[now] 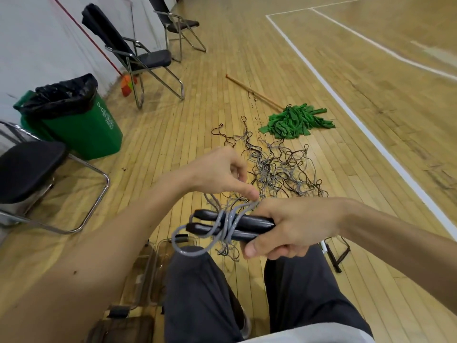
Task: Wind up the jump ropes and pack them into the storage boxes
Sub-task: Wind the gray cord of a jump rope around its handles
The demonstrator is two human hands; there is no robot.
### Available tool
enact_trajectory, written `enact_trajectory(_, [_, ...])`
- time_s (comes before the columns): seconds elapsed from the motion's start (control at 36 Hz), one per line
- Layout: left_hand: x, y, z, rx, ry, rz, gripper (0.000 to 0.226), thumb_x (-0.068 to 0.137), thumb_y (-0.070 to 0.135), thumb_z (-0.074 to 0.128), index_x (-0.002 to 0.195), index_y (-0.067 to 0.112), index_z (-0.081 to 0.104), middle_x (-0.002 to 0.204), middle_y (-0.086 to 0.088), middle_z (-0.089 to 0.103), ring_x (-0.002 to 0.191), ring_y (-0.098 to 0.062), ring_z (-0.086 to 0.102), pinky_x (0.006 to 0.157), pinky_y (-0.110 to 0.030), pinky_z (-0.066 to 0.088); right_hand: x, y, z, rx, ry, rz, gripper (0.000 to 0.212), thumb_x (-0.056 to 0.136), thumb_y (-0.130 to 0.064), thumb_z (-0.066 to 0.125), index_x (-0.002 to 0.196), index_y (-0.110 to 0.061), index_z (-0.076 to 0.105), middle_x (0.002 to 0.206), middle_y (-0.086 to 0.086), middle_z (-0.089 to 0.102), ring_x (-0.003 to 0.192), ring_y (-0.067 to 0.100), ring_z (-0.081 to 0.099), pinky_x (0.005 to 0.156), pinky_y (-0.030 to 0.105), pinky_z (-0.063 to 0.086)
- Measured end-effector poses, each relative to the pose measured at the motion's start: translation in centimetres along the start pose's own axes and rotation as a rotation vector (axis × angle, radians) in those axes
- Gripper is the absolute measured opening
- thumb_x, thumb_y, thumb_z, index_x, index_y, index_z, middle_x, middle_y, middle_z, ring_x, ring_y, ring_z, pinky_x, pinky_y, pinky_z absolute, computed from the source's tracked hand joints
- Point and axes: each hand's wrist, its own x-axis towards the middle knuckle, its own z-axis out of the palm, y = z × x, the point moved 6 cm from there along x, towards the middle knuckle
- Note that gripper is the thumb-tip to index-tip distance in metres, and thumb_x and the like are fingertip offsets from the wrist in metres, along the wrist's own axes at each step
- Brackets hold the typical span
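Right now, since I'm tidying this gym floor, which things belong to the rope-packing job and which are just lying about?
Job: black handles in right hand; grey rope in left hand; tangled rope pile; clear storage boxes.
Lying about: green mop; green bin; folding chairs.

Right hand (pixel 294 229) grips black handles (pixel 237 226); left hand (pixel 220 172) pinches grey rope (pixel 197 251).

Left forearm (pixel 111 243) and right forearm (pixel 395 231) bare. Dark charcoal trousers (pixel 202 293), loosely creased over both legs. Pale grey shirt hem (pixel 309 339) at bottom edge.
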Motion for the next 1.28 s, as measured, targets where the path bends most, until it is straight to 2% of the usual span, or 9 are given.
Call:
enact_trajectory(0.17, [1.7,-6.1,3.2,-0.296,-0.101,-0.144,0.052,0.073,0.054,0.078,0.08,0.003,0.069,0.06,0.001,0.063,0.053,-0.01,0.056,0.049,-0.02,0.044,0.1,0.3,-0.8,0.127,0.076,-0.097,0.026,0.099,-0.019,0.064,0.095,0.005,0.054,0.06,0.002,0.043,0.046,0.016,0.028,0.041,0.023,0.024])
enact_trajectory(0.28, [10.0,-32.3,14.4,-0.784,-0.176,-0.35,0.056,0.076,0.04,0.088,0.122,0.019,0.062,0.116,-0.007,0.071,0.121,-0.048,0.057,0.085,-0.047,0.058,0.3,0.1,-1.3,0.236,0.124,-0.167,0.005,0.098,-0.007,0.061,0.094,-0.005,0.061,0.058,0.0,0.042,0.044,0.013,0.027,0.039,0.02,0.022])
enact_trajectory(0.33, [5.0,-26.5,14.2,-0.86,-0.119,-0.353,0.043,0.087,0.036,0.08,0.118,0.013,0.062,0.105,-0.004,0.069,0.098,-0.03,0.067,0.076,-0.034,0.058,0.4,0.0,-1.9,0.282,0.176,-0.214,0.011,0.097,-0.001,0.059,0.09,-0.008,0.063,0.056,-0.001,0.04,0.042,0.011,0.028,0.039,0.02,0.021])
enact_trajectory(0.39, [-0.1,-8.8,8.2,-0.785,-0.124,-0.195,0.033,0.098,0.027,0.066,0.103,-0.004,0.058,0.08,-0.006,0.057,0.066,-0.022,0.049,0.059,-0.018,0.043,0.3,0.0,-2.7,0.344,0.23,-0.267,0.015,0.096,0.001,0.059,0.088,-0.01,0.065,0.055,0.0,0.04,0.041,0.012,0.028,0.039,0.02,0.022])
enact_trajectory(0.44, [-0.8,-4.6,6.9,-0.789,-0.08,-0.121,0.044,0.1,0.031,0.057,0.097,-0.013,0.055,0.063,-0.003,0.049,0.055,-0.018,0.036,0.051,-0.022,0.031,0.1,0.0,-3.5,0.394,0.284,-0.311,0.013,0.095,0.0,0.06,0.089,-0.009,0.068,0.055,0.001,0.04,0.041,0.012,0.028,0.038,0.02,0.024])
enact_trajectory(0.75, [-3.2,-5.2,8.7,-0.977,0.063,-0.199,0.038,0.094,0.043,0.053,0.076,0.016,0.072,0.056,0.0,0.041,0.047,-0.013,0.029,0.062,-0.043,0.013,-0.4,4.0,-7.1,0.378,0.585,-0.198,0.008,0.095,0.0,0.059,0.094,-0.001,0.067,0.057,0.007,0.042,0.042,0.014,0.03,0.039,0.021,0.023])
enact_trajectory(0.86, [-3.8,-4.8,8.8,-0.963,0.053,-0.217,0.04,0.096,0.043,0.051,0.087,0.008,0.071,0.058,-0.001,0.041,0.047,-0.013,0.028,0.05,-0.03,0.018,-0.3,6.2,-8.2,0.356,0.685,-0.134,0.005,0.094,0.002,0.06,0.098,0.004,0.063,0.057,0.005,0.043,0.044,0.014,0.032,0.039,0.022,0.025])
enact_trajectory(1.03, [-4.7,-4.6,8.9,-0.814,0.038,-0.243,0.045,0.103,0.042,0.047,0.092,0.006,0.071,0.056,0.001,0.04,0.047,-0.012,0.03,0.049,-0.026,0.027,-0.7,9.3,-10.2,0.362,0.822,-0.077,0.014,0.095,-0.001,0.062,0.083,-0.003,0.054,0.058,0.005,0.046,0.044,0.015,0.032,0.038,0.023,0.024])
enact_trajectory(1.28, [-4.7,-1.9,5.2,-0.279,0.127,-0.091,0.026,0.095,0.038,0.065,0.073,0.025,0.068,0.047,0.014,0.044,0.044,-0.005,0.037,0.046,-0.015,0.029,0.4,13.7,-11.3,0.377,0.879,0.1,0.013,0.095,-0.001,0.063,0.103,0.003,0.054,0.057,0.002,0.049,0.042,0.012,0.036,0.037,0.022,0.029])
